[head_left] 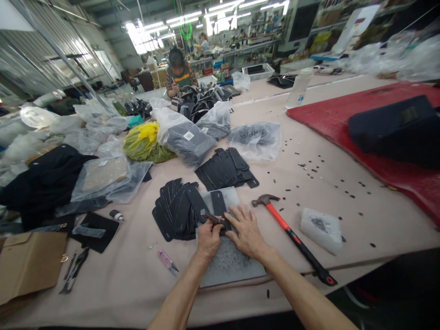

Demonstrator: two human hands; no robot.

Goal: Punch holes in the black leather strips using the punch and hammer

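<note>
My left hand (208, 237) is closed around a small dark metal punch tool (213, 218), its tip resting on a black leather strip (219, 205). My right hand (246, 230) lies flat with fingers spread on the same strip, pressing it onto a grey cutting pad (229, 266). A fanned pile of black strips (177, 210) lies just left of the pad. A second stack of black strips (227, 168) sits beyond it.
A red-handled claw hammer (292, 234) lies right of the pad, beside a white block (321, 229). Pink snips (167, 261) lie left. Plastic bags (187, 137), a cardboard box (29, 263), a red mat (371, 137) and small black punch-outs surround them. Another person (178, 73) works at the far end.
</note>
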